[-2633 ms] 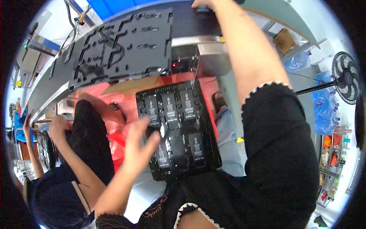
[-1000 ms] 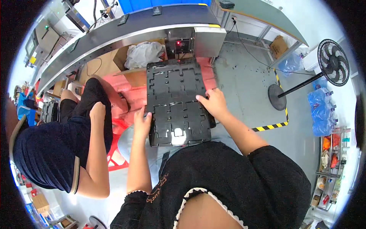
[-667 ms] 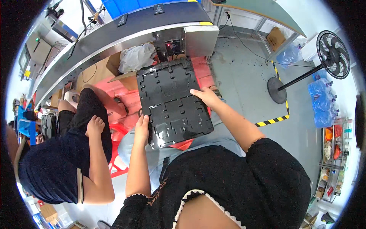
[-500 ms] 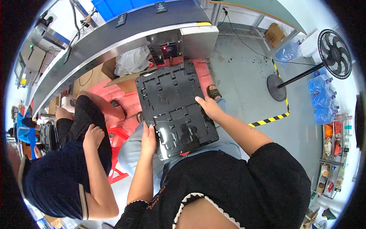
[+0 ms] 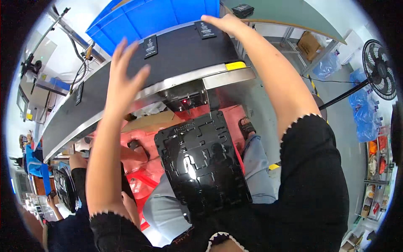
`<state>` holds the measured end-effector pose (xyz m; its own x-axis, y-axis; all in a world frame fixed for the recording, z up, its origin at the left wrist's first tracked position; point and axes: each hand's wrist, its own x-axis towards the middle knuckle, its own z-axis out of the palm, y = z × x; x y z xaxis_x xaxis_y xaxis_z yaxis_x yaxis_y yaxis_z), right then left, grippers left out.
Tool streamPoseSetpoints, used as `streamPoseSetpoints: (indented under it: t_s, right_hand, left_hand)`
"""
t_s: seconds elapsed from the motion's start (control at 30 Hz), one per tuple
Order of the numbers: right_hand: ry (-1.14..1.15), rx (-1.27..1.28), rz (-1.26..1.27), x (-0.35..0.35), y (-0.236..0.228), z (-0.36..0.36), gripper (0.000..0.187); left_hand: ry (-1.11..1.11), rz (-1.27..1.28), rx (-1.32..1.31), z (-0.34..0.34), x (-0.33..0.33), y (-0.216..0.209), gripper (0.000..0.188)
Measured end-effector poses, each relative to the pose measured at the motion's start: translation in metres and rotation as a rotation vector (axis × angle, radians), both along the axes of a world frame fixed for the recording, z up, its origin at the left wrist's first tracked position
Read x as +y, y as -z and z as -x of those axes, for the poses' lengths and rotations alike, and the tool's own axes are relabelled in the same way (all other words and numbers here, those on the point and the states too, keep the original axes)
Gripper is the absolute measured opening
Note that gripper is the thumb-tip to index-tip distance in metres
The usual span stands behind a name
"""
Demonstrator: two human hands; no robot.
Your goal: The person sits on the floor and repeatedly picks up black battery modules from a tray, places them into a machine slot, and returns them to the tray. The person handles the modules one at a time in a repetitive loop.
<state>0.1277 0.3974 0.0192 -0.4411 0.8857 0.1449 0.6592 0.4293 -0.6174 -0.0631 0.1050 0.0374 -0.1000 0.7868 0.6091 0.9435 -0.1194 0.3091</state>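
Observation:
A black moulded plastic tray (image 5: 203, 159) with raised puzzle-like shapes lies across my lap, untouched by either hand. My left hand (image 5: 126, 80) is raised over the near edge of the dark conveyor belt (image 5: 180, 54), fingers spread and holding nothing. Close to its fingertips lies a flat black rectangular pack (image 5: 150, 46) with white print. My right hand (image 5: 224, 24) reaches to the belt's far right end with its thumb stretched out. Beside that thumb lies a second flat black pack (image 5: 205, 30); whether they touch is unclear.
A blue plastic bin (image 5: 155, 19) stands behind the belt. More black packs are stacked on the green table (image 5: 285, 17) at the far right. Another flat pack (image 5: 79, 93) rests farther left on the belt. A co-worker sits at my left; a black fan (image 5: 378, 69) stands right.
Both hands have let go of the tray and gone up and forward to the belt. The tray now lies on my lap. The view has shifted, showing more of the belt and blue bin.

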Motion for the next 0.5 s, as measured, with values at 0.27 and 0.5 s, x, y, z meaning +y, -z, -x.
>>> streamPoseSetpoints:
  t_s: [0.27,0.5]
  right_hand:
    - [-0.134,0.205,0.112,0.042,0.018,-0.022,0.03]
    - [-0.408,0.698,0.457,-0.136,-0.005,-0.114,0.035]
  left_hand:
    - [0.111,0.872,-0.218,0.073,0.143,-0.004,0.093]
    - [-0.109,0.23,0.019,-0.006,0.077,-0.01,0.086]
